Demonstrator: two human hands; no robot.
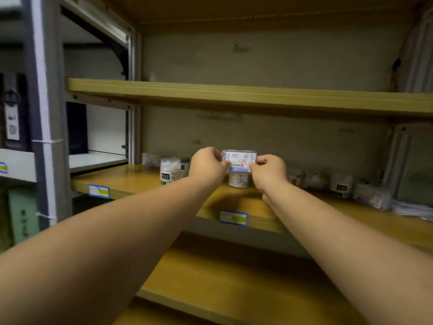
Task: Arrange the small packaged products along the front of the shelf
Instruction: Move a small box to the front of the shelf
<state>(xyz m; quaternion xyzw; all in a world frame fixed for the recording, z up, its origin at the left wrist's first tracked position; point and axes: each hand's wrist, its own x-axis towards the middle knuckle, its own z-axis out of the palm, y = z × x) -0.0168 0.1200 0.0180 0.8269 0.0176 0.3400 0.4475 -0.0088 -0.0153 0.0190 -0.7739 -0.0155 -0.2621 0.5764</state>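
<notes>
A small clear packet with a blue and white label (239, 159) is held up above the wooden middle shelf (121, 178). My left hand (207, 164) pinches its left edge and my right hand (268, 171) pinches its right edge. Just below the packet stands a small white round jar (238, 179). To the left stand a clear jar of white items (169, 170) and a small clear packet (150, 159). To the right, several small jars and packets (341, 186) sit in a loose row near the back, ending in a clear box (371, 195).
Blue price tags (233, 218) (98, 190) are fixed on the shelf's front edge. Wooden shelves lie above (234, 95) and below (234, 285). A grey metal upright (44, 113) and a neighbouring shelf unit stand at left. Flat clear packs (412, 209) lie at far right.
</notes>
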